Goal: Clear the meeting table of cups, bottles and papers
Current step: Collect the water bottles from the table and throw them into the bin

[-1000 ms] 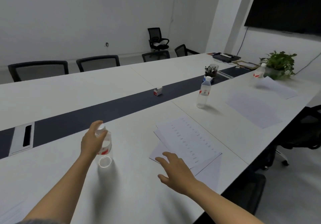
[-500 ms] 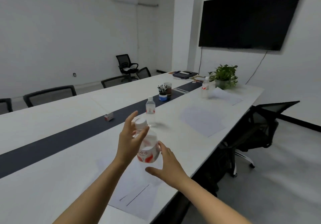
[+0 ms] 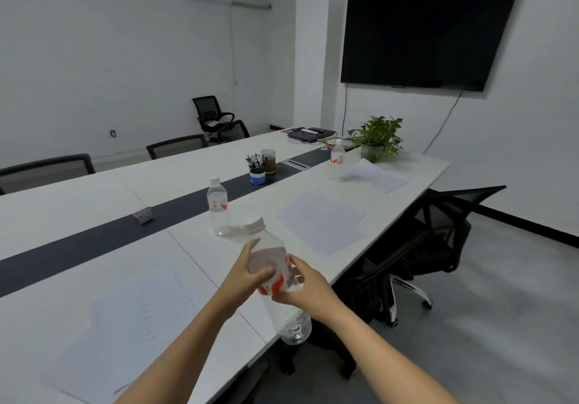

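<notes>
bottle [image 3: 276,258] tilted, cap up-left, base down-right

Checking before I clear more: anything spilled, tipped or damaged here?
Nothing looks spilled or damaged. The near clear plastic bottle and far bottle on the white table stand upright. Only the red-labelled clear bottle in the left hand and right hand is tilted.

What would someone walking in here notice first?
First, the clear bottle held tilted in the left hand and right hand over the table's near edge. Next, the big dark TV on the right wall. Then the long white table, with a second bottle standing mid-table, papers to its right, and a third bottle beside the plant at the far end.
</notes>
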Available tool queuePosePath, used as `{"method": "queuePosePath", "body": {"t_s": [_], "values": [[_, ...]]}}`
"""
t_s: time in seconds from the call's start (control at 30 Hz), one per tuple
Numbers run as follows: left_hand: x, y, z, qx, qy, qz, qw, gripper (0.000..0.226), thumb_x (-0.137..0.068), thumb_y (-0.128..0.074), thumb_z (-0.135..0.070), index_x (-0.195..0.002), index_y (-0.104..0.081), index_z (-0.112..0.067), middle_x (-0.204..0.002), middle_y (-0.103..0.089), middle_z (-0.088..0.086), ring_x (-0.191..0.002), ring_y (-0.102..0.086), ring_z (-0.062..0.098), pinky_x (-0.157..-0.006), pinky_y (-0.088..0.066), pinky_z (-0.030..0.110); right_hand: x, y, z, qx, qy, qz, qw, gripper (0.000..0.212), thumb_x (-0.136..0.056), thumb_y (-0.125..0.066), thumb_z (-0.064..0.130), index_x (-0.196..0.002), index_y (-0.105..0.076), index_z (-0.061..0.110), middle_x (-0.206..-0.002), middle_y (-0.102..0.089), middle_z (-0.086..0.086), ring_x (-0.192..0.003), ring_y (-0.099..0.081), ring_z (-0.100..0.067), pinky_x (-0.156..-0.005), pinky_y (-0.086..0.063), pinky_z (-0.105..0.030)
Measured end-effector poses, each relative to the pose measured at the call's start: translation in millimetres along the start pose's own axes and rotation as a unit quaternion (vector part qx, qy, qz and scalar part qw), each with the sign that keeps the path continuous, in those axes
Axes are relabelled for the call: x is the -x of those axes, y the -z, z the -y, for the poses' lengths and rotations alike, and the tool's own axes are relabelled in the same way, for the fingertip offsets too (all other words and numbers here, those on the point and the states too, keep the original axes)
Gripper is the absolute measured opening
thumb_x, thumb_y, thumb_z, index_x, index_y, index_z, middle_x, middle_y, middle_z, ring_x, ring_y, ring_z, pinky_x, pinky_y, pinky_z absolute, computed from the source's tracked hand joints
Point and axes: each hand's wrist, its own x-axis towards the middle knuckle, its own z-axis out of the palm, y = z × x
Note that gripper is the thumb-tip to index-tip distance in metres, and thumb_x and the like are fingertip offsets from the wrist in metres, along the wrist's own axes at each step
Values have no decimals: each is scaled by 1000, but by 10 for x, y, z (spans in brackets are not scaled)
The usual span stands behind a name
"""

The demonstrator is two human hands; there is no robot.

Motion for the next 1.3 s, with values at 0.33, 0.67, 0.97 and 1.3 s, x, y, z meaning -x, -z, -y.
{"method": "queuePosePath", "body": {"t_s": [0.33, 0.67, 0.97, 1.3], "values": [[-1146, 575, 599, 76, 74, -186, 977, 104, -22, -77, -71, -109, -46, -24, -108, -55, 1, -99, -57, 19, -73, -50, 26, -1508, 266, -369, 55, -22, 78, 995, 85, -82, -67, 38, -147, -13, 34, -148, -30, 1, -135, -32, -13, -107, -33, -29], [-1812, 1299, 1092, 74, 164, -373, 910, 77, -52, -69, -42, -118, -42, -13, -109, -52, 9, -91, -55, 22, -64, -47, 26, -3259, 111, -262, 179, 11, 140, 974, 73, -88, -57, 39, -147, -16, 26, -150, -26, -5, -137, -30, -21, -108, -33, -33], [-1742, 1469, 1057, 5, 204, -458, 865, 62, -76, -75, -22, -125, -39, -9, -115, -47, 11, -100, -50, 25, -68, -46, 26, -4158, -258, 136, 278, 117, 164, 939, 60, -92, -53, 34, -144, -26, 22, -146, -31, -8, -132, -34, -26, -103, -37, -36], [-1678, 1472, 902, -7, 209, -505, 837, 76, -56, -74, -35, -120, -37, -18, -118, -45, 9, -106, -50, 28, -85, -48, 38, -4828, -393, 572, 369, 227, 192, 881, 57, -90, -43, 16, -144, -27, 27, -155, -15, -8, -137, -23, -32, -106, -35, -43]]}}
